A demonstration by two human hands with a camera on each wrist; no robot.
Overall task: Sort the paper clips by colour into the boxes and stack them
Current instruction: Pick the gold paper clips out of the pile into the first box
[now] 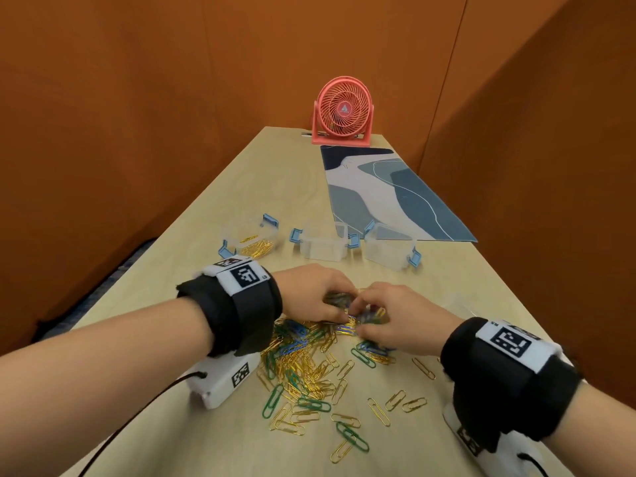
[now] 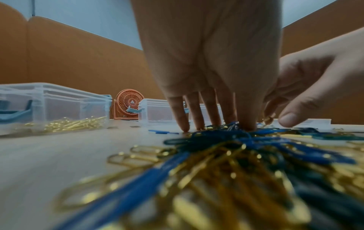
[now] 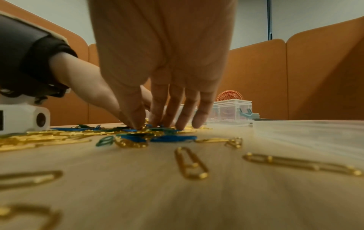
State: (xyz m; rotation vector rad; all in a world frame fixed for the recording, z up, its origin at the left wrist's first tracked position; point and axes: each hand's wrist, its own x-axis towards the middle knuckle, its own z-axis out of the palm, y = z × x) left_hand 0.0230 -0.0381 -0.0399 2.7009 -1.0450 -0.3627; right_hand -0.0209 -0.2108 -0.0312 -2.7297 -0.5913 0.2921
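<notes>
- Head view: both hands meet at the far edge of the paper clips (image 1: 309, 359) heap, mid tabletop (image 1: 213, 208). Left hand (image 1: 309, 290) comes in from the left, right hand (image 1: 395, 318) from the right; fingertips almost touch over a blue/green knot of clips.
- Clips lie right under the fingers, the rest of the heap spreading near-side twd the person; no single long axis, they point every way. Gold is most of it, w/ green and blue mixed in; loose gold and green ones trail near and right.
- Boxes: three clear tubs w/ blue latches, just far of the hands. Left box (image 1: 249, 241) has gold clips in it; middle box (image 1: 323, 247) and right box (image 1: 390, 247) look empty. My guess: left hand is nearer the gold box, right hand nearer the two empties.
- Left wrist view: left fingers (image 2: 182, 115) point down, slightly spread, tips on the tabletop and on dark blue clips; whether they pinch one, can't tell. The right hand reaches in from the right, thumb apart from its other fingers.
- Right wrist view: right fingers (image 3: 179, 112) point down, thumb and first fingers bunched together on blue/green clips, prob. pinching; little finger is lifted clear. Gold singles lie near the cam.
- Judgement: sorting barely begun; stacking not yet started.
</notes>
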